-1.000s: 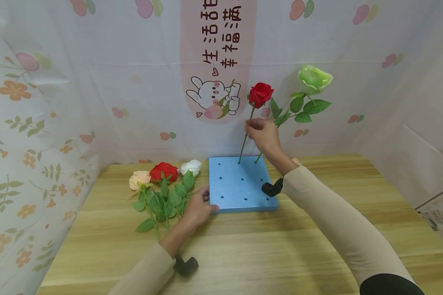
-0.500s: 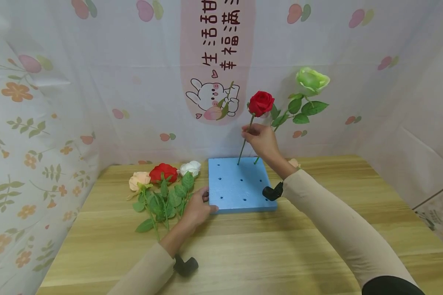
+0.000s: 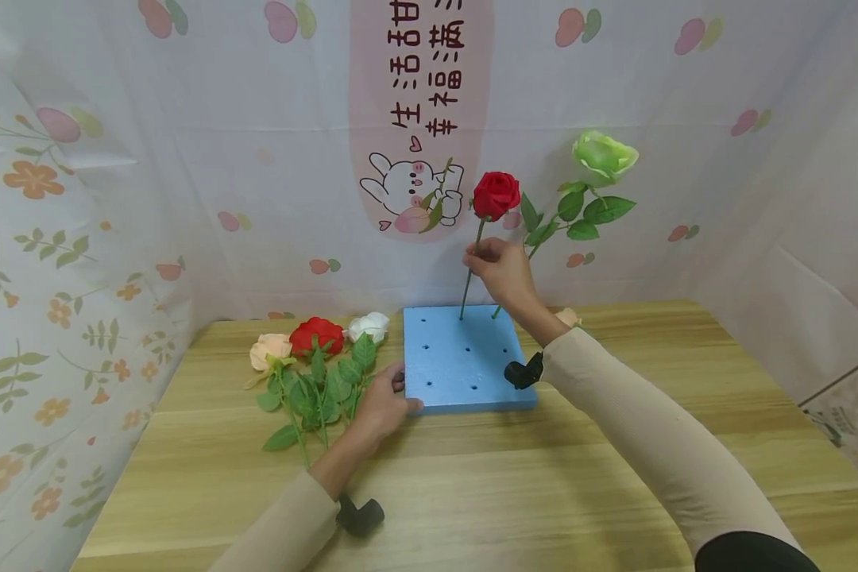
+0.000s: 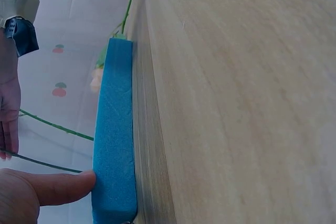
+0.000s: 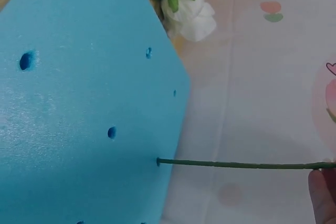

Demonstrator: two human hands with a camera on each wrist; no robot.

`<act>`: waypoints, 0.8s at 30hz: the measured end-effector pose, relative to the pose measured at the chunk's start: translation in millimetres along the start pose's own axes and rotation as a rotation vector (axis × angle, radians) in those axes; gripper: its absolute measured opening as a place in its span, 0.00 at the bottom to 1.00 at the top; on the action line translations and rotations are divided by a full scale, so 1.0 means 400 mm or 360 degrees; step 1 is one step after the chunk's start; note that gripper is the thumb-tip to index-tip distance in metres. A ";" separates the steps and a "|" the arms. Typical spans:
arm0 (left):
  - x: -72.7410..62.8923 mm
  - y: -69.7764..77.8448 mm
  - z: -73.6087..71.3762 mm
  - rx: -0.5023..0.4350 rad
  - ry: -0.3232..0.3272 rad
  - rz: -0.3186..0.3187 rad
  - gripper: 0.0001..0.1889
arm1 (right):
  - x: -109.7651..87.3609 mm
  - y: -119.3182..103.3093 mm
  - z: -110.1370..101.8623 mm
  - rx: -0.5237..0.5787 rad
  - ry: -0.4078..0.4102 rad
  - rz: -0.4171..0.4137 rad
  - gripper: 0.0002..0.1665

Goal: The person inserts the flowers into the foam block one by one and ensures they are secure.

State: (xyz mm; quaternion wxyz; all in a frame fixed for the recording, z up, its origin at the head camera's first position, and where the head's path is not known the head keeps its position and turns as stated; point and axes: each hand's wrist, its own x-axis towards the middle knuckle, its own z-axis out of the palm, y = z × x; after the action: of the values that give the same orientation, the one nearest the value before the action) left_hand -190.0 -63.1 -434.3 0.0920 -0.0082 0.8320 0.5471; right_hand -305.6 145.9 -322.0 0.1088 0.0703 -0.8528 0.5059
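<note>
In the head view my right hand (image 3: 506,274) pinches the thin green stem of a red artificial rose (image 3: 496,196). The stem's lower end stands in a back-row hole of a blue foam board (image 3: 446,365), leaning slightly right at the bloom. The right wrist view shows this stem (image 5: 236,164) entering the hole, fingertips farther up it. My left hand (image 3: 382,409) holds the board's front left corner, its thumb (image 4: 68,187) pressing the edge in the left wrist view. A green artificial rose (image 3: 604,159) with leaves leans right from the neighbouring back hole.
Left of the board, a peach rose (image 3: 269,350), a red flower (image 3: 318,336) and a white rose (image 3: 368,326) lie on the wooden table (image 3: 472,492), leafy stems beside my left forearm. A peach bloom (image 3: 567,316) shows behind my right wrist. A printed cloth (image 3: 257,199) hangs behind.
The red rose has come down a little, then tilted slightly left, with my right hand moving along. My left hand stays on the board's corner.
</note>
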 end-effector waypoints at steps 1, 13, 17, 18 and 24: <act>0.000 0.000 -0.001 0.0003 -0.0001 -0.0002 0.39 | 0.001 0.000 0.000 0.0001 -0.0001 0.0004 0.15; -0.001 0.002 -0.003 -0.0012 0.0014 -0.0007 0.38 | 0.030 -0.007 0.020 -0.0034 0.0069 -0.0032 0.16; -0.003 0.002 -0.002 -0.0017 0.0007 -0.0014 0.38 | 0.036 -0.003 0.029 -0.0010 0.0086 0.0014 0.16; -0.003 0.002 -0.002 -0.0013 0.0005 -0.0009 0.38 | 0.038 -0.001 0.030 0.0009 0.0093 0.0021 0.16; -0.004 0.001 -0.003 -0.0028 0.0009 -0.0018 0.39 | 0.048 0.005 0.033 0.0125 0.0130 0.0077 0.16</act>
State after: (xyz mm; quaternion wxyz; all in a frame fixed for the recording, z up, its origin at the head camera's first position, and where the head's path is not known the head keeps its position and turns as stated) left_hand -188.5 -64.1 -433.0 0.0927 -0.0150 0.8272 0.5539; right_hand -326.4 135.1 -324.9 0.1285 0.0330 -0.8285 0.5440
